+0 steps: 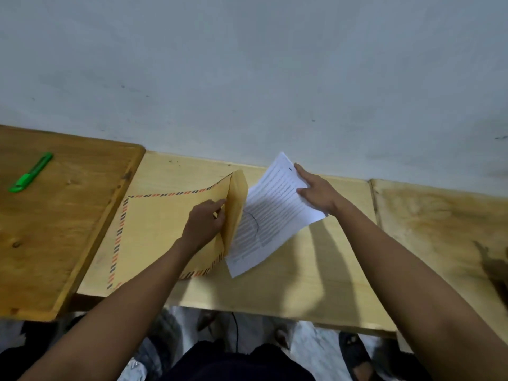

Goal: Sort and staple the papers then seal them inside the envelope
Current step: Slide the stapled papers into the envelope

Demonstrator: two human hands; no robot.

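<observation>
Brown kraft-paper envelope with the red and dark striped airmail border is lying flat on the pale wooden desk, mouth facing right. Left hand is pinching the envelope's flap and holding it up on edge so the opening is gaping. Right hand is gripping the far end of the white printed sheets of paper, thumb on top and fingers curled underneath, holding them tilted with the near edge sitting right at the envelope's mouth. Can't tell if the sheets are stapled, that corner isn't clear. Over on the darker wooden desk to the left, a green plastic stapler-looking thing is sitting well apart from everything.
</observation>
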